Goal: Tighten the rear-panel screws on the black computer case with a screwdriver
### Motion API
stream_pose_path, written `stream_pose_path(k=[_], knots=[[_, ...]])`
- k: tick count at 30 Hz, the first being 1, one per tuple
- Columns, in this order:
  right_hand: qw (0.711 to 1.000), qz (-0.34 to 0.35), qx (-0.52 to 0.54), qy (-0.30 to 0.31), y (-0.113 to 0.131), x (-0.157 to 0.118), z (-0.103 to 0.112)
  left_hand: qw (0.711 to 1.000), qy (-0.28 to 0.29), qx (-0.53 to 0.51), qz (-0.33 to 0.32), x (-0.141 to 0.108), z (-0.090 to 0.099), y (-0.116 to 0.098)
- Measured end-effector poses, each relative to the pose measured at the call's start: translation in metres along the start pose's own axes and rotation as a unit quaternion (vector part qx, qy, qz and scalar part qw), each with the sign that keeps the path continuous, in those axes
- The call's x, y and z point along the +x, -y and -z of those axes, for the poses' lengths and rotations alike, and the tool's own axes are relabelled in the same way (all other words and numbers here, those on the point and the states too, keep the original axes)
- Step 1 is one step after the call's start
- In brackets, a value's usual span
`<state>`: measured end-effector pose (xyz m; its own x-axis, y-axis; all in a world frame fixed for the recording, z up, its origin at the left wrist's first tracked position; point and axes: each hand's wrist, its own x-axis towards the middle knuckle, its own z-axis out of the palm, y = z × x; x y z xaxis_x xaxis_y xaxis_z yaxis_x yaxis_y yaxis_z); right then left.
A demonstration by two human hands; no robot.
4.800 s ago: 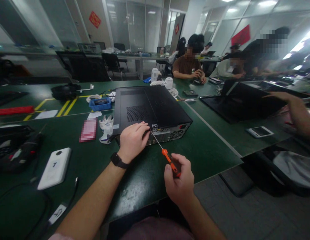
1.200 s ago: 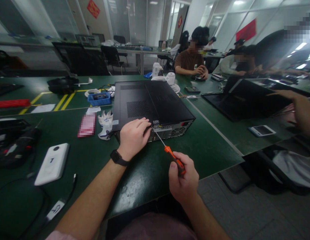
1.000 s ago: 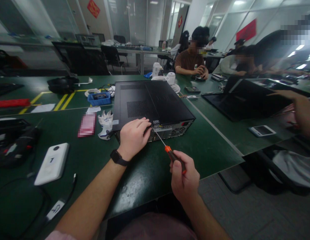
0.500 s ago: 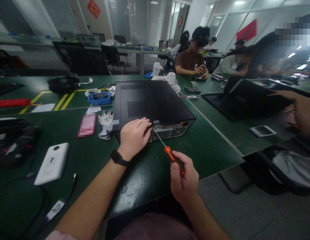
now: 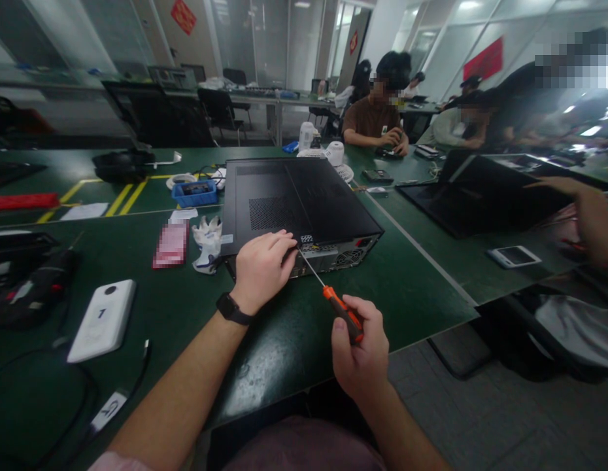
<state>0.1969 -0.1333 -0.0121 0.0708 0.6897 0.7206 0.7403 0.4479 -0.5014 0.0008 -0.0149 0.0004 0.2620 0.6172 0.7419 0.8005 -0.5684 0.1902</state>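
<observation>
Green tabletop, glass-walled shared office behind. Black desktop PC case lay on its side at 12 o'clock, rear panel facing the wearer. Right hand, at 1 o'clock, was closed round the handle of an orange-and-black screwdriver; its shaft pointed to 11 o'clock, tip at the case's rear top edge. Left hand sat on that edge at 11 o'clock, fingers close together, narrow; couldn't tell if they pinched anything, the contact was hidden. White glove beside the case at 11, white handheld device marked 1 at 10, white phone at 2. Main risk, my read: tip cams out, from an oblique shaft or light pressure, then jabs the left fingertips or scratches the cover. Bad seating could also chew up a screw head, if one was there. Anything small coming loose there could drop into the rear slots or onto the table. Uneven push might skew the case, as only the left hand steadied it.
</observation>
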Motion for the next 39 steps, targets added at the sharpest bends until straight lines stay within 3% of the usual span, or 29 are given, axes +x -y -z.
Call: stream_pose_path(k=[3, 8, 14, 21, 26, 33, 39], knots=[[1.0, -0.007, -0.012, -0.007, -0.0014, -0.0018, -0.0011, 1.0, -0.002, -0.003, -0.001, -0.0004, -0.0009, 0.0009], [0.999, -0.031, 0.009, 0.035, -0.0039, -0.004, 0.0006, 1.0, -0.003, -0.005, -0.001, -0.0004, -0.0013, 0.001], [0.999, 0.005, 0.025, 0.021, -0.0029, -0.003, 0.0007, 1.0, -0.002, -0.006, 0.004, -0.0002, -0.0006, 0.0006], [0.998, -0.042, 0.035, 0.035, -0.0066, -0.0087, -0.0004, 1.0, -0.002, -0.001, -0.001, 0.0003, 0.0003, -0.0001], [1.0, -0.012, 0.003, -0.004, -0.0031, -0.0042, -0.0009, 1.0, -0.001, -0.001, 0.002, -0.0001, -0.0004, 0.0005], [0.999, -0.026, 0.023, 0.034, -0.0064, -0.0058, -0.0003, 1.0, -0.004, -0.001, -0.002, -0.0012, -0.0009, 0.0018], [1.0, 0.006, 0.0, 0.001, -0.0027, -0.0018, -0.0017, 1.0, -0.009, 0.003, -0.007, 0.0001, -0.0002, 0.0006]])
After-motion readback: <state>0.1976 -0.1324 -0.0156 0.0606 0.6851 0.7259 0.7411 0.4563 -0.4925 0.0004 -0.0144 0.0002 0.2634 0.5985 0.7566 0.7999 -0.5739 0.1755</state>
